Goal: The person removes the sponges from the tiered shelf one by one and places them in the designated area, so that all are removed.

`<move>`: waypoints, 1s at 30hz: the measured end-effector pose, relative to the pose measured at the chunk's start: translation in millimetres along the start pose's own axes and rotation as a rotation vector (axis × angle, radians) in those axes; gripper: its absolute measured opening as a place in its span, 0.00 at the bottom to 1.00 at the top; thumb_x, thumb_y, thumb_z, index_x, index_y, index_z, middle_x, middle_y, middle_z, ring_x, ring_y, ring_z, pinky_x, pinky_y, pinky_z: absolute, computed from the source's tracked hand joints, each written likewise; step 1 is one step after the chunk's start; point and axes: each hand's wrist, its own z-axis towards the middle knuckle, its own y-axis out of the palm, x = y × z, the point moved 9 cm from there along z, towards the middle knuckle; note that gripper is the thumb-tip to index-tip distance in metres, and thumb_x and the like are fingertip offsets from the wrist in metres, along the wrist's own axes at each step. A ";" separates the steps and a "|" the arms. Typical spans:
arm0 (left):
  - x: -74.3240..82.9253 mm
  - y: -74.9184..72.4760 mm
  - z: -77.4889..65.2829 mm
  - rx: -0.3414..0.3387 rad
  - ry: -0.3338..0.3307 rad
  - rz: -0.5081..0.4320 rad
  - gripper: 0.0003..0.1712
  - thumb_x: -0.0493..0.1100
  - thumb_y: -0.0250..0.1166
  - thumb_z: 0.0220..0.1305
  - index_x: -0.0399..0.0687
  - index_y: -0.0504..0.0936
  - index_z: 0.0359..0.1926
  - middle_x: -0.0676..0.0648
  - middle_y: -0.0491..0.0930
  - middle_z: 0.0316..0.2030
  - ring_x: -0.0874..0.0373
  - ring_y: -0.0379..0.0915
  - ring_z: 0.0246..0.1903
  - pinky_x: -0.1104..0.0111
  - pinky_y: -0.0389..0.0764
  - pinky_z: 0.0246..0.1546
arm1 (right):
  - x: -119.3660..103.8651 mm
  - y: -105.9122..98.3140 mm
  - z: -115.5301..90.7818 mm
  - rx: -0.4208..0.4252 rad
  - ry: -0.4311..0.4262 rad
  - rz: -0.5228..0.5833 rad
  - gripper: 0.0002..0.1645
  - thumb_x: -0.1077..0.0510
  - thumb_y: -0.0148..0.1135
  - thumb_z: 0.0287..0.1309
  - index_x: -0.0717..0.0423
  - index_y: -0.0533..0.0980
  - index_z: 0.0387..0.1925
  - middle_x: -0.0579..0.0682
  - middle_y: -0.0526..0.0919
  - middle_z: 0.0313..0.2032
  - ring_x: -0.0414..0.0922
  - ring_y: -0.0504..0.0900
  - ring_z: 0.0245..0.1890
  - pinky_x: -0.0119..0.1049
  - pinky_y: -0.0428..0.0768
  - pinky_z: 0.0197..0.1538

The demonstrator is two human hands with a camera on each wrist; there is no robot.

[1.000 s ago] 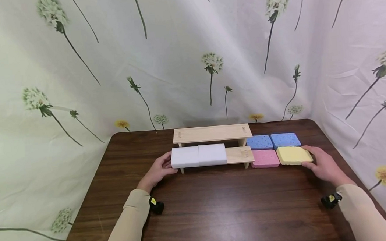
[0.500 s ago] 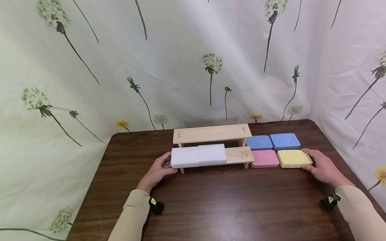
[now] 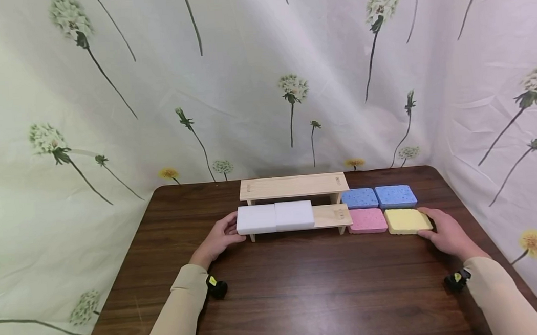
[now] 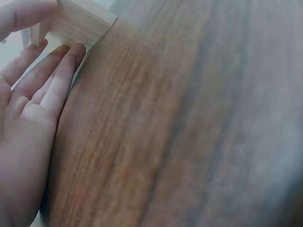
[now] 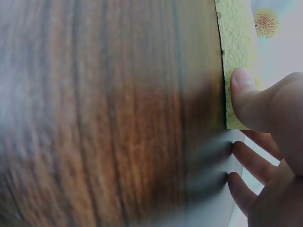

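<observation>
Desk [image 3: 276, 295]: dark wood grain, foremost.
Left hand [image 3: 219, 239]: pinches the left end of the left white block [image 3: 256, 219], which lies on the front wooden stand [image 3: 332, 215].
Right white block [image 3: 294, 215]: abutting it.
Right hand [image 3: 448, 231]: pinches the right end of the yellow sponge [image 3: 407, 221], flat on the desk just beside the pink sponge [image 3: 367, 221].
Behind: two blue sponges [image 3: 396, 196]; rear wooden stand [image 3: 294, 186], parallel.
Farthest: dandelion-print curtain [image 3: 245, 87].
Step, by judgement: seating and aligning both held pieces.
Next move: calls for loosening each grip without nudging neighbours.
</observation>
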 end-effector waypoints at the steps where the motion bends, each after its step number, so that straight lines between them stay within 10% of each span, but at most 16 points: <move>1: 0.0 0.0 -0.3 -0.001 0.000 -0.002 0.46 0.26 0.71 0.59 0.27 0.61 0.76 0.24 0.68 0.69 0.59 0.75 0.60 0.76 0.77 0.59 | -0.3 0.0 0.4 -0.001 0.001 -0.001 0.38 0.66 0.77 0.54 0.77 0.71 0.63 0.78 0.78 0.56 0.74 0.77 0.55 0.70 0.74 0.56; 30: 1.8 0.7 -2.3 0.002 -0.005 -0.003 0.46 0.25 0.71 0.59 0.27 0.61 0.76 0.24 0.68 0.69 0.44 0.73 0.64 0.74 0.77 0.60 | 1.7 4.3 8.7 -0.080 0.051 -0.013 0.41 0.64 0.75 0.58 0.77 0.67 0.67 0.79 0.75 0.60 0.76 0.76 0.58 0.71 0.73 0.59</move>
